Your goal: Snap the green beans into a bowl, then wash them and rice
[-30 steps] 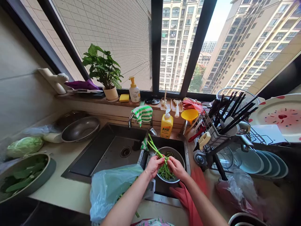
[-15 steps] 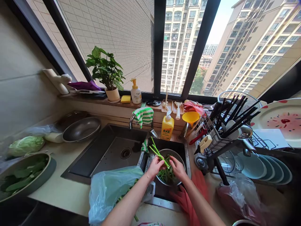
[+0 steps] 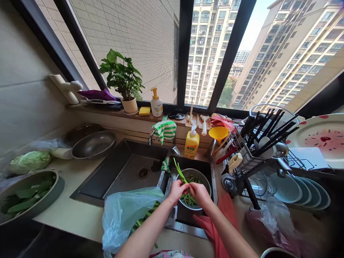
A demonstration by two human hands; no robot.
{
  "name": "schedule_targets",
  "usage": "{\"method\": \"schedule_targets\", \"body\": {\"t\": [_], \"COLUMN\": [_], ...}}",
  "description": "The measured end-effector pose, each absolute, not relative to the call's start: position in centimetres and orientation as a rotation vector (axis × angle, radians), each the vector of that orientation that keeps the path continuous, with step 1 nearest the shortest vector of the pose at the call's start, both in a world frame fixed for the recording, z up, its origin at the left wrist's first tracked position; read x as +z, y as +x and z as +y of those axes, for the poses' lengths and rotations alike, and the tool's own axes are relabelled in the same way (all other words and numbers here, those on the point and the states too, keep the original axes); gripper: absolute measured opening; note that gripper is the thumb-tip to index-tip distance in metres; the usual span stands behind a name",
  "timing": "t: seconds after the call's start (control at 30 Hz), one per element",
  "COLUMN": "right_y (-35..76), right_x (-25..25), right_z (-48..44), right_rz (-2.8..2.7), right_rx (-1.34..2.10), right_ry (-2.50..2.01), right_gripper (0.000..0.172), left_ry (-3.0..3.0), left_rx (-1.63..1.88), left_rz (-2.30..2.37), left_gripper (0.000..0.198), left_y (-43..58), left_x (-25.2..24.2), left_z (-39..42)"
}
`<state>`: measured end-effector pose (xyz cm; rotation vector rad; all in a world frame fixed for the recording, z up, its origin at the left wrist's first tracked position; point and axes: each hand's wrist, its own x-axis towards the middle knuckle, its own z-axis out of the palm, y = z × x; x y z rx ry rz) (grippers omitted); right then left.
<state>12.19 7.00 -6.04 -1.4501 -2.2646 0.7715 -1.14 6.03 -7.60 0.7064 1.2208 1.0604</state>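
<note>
Over the small right sink basin, my left hand (image 3: pixel 176 191) is closed around a few long green vegetable stems (image 3: pixel 178 169), which point up and away from me. My right hand (image 3: pixel 199 194) pinches at their near end, its fingertips against those of the left. Below both hands a round metal bowl (image 3: pixel 209 182) holds cut green pieces (image 3: pixel 189 200). A pale blue plastic bag (image 3: pixel 120 211) with more green stems (image 3: pixel 146 216) lies by my left forearm.
A faucet (image 3: pixel 151 138) draped with a green-striped cloth (image 3: pixel 164 130) stands behind the basins. A yellow soap bottle (image 3: pixel 191 144) is behind the bowl. A dish rack (image 3: pixel 242 168) stands at right, beside a red bag (image 3: pixel 224 215). Pans (image 3: pixel 94 145) and a bowl of leaves (image 3: pixel 57 182) are at left.
My right hand has moved left until its fingertips meet my left hand at the stems' lower end. The stems now stand steeper and show less below the left hand.
</note>
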Motion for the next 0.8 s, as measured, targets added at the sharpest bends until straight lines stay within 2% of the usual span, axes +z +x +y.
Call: {"method": "schedule_targets", "body": {"t": [0.27,0.43,0.63,0.8], "right_y": [11.8,13.6,14.1,13.4], "right_x": [-9.3,-11.2,-10.7,-9.4], "right_z": [7.8,9.1,8.5,7.4], "right_rz": [-1.972,-1.534,-1.714,-1.976], "right_rx": [0.785,1.231,1.098,1.029], "right_ry": [-1.673,-1.752,-1.452,-1.347], "right_gripper": [0.029,0.026,0.032,0.035], "left_ry": [0.724,0.733,0.666,0.585], "left_rx": [1.067,1.091,1.163,1.172], "left_rz": [1.211,1.145,1.189,1.179], "left_gripper": [0.028,0.025,0.040,0.036], "left_y": [-0.7,-0.6,-0.9,-0.6], "left_x": [-8.3,-7.5,-7.3,-7.1], "left_z": [5.3,5.3,6.3,6.4]}}
